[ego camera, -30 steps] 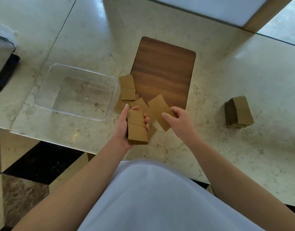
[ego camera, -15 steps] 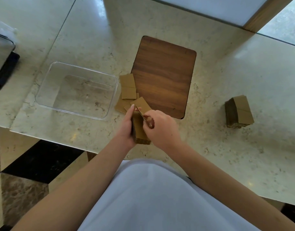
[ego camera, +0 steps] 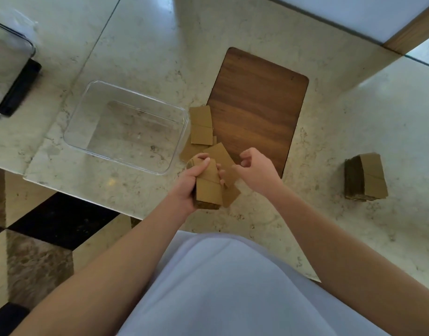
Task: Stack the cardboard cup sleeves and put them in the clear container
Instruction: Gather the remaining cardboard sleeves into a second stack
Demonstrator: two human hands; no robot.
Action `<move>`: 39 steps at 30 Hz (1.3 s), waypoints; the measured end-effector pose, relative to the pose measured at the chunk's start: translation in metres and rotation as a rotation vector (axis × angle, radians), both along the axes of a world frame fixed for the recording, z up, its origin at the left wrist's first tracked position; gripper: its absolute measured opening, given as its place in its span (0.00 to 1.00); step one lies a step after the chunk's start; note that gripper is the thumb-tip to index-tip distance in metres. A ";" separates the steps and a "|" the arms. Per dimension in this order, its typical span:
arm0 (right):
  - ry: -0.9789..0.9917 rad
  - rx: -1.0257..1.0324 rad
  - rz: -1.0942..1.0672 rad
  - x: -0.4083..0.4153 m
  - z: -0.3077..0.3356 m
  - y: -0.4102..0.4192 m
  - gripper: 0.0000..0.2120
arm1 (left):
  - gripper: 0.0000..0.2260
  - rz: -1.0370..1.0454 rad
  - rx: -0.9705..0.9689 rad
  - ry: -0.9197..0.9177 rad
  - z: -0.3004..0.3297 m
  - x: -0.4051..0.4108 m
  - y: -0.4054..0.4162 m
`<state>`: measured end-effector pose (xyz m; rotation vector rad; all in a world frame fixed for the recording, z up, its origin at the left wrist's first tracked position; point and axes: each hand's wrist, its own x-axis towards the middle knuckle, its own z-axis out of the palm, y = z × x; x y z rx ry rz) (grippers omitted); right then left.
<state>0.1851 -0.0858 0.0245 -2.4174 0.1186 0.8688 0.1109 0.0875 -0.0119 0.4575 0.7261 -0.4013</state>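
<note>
I grip the stack (ego camera: 207, 187) in my left hand (ego camera: 188, 184), fingers curled round it, above the worktop's (ego camera: 145, 44) near edge. My right hand (ego camera: 256, 169) hangs loosely curled and empty over the loose sleeves (ego camera: 201, 126) beside the container (ego camera: 126, 126). I should pinch one sleeve by its edge and square it onto the stack.

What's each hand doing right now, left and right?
Left hand: grip closed around a stack of cardboard sleeves.
Right hand: empty, fingers loosely curled, over the loose sleeves.
</note>
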 end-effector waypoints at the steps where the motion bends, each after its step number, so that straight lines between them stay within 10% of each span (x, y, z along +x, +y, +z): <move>1: -0.007 -0.077 0.025 0.002 -0.010 0.002 0.25 | 0.09 -0.002 0.006 0.000 0.000 0.000 0.001; 13: -0.086 -0.177 0.082 -0.004 -0.042 0.029 0.23 | 0.12 0.014 0.038 0.103 -0.006 0.005 0.010; 24: -0.005 0.271 -0.210 -0.012 -0.011 0.002 0.04 | 0.10 0.032 0.026 0.091 0.001 0.007 -0.001; 31: -0.191 0.089 0.063 -0.042 0.030 0.011 0.08 | 0.27 -0.045 0.202 0.042 0.015 0.000 -0.019; 39: -0.337 -0.053 0.325 -0.066 0.048 0.021 0.11 | 0.14 -0.110 0.160 -0.048 0.024 -0.011 -0.029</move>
